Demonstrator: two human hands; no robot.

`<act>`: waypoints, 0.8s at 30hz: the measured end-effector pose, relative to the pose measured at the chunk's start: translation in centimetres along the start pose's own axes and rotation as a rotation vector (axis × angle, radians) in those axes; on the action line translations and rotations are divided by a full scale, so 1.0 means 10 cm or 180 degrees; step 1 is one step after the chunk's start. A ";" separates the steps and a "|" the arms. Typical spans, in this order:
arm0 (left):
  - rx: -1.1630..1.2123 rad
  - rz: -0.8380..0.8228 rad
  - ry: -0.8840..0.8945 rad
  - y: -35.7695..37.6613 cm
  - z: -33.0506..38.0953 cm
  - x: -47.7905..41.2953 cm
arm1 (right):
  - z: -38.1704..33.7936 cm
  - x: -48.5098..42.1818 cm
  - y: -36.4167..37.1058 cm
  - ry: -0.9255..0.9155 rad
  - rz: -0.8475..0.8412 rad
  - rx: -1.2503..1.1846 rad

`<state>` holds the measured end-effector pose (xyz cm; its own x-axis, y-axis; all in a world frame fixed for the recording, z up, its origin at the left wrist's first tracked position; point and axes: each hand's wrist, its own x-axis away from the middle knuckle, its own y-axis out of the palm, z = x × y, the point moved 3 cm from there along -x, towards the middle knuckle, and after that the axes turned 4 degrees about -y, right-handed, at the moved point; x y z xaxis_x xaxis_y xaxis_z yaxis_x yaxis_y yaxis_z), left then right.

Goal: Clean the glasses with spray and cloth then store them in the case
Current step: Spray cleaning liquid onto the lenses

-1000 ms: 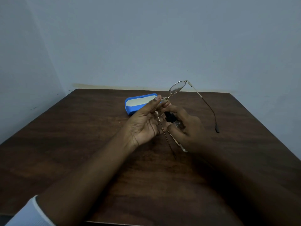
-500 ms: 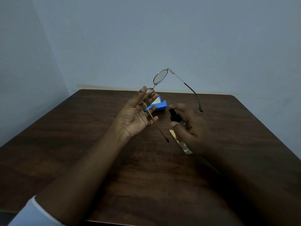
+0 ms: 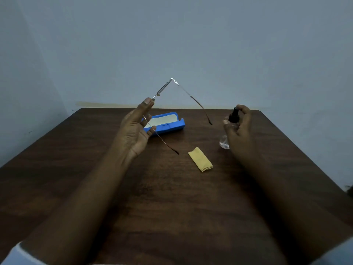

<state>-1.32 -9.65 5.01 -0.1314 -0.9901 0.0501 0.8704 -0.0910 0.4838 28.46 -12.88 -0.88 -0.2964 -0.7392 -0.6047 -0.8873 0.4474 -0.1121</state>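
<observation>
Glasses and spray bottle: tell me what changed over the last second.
The hands drew apart. The left hand lifted the glasses up and leftward, still pinching the frame; the right hand carried the spray bottle rightward, still gripping it. That uncovered the yellow cloth lying on the table. The blue case stayed put.

Left hand point(image 3: 136, 129) raised, fingertips pinching thin metal glasses point(image 3: 163, 88) at one lens, both temples unfolded and hanging free. Right hand point(image 3: 237, 129) grips clear spray bottle point(image 3: 233, 117), index finger on the black nozzle, bottle off the dark wooden table point(image 3: 172, 207). Open blue case point(image 3: 170, 125) just behind left hand. Folded yellow cloth point(image 3: 200, 159) lies between the hands, slightly below them.
</observation>
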 end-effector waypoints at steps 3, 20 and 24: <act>0.0006 0.0116 0.0179 -0.04 0.00 -0.04 | 0.10 -0.07 -0.02 -0.0007 0.0064 0.0362; -0.0548 0.0283 0.1098 -0.14 -0.06 -0.19 | 0.52 -0.69 0.26 0.0163 0.0197 0.0700; -0.0631 0.0281 0.1135 -0.15 -0.07 -0.20 | 0.59 -0.69 0.27 0.0167 0.0126 0.0748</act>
<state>-1.99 -7.61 3.56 0.0900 -0.9669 -0.2386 0.9501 0.0115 0.3119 30.17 -3.66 -1.65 -0.3527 -0.7412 -0.5712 -0.7698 0.5768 -0.2732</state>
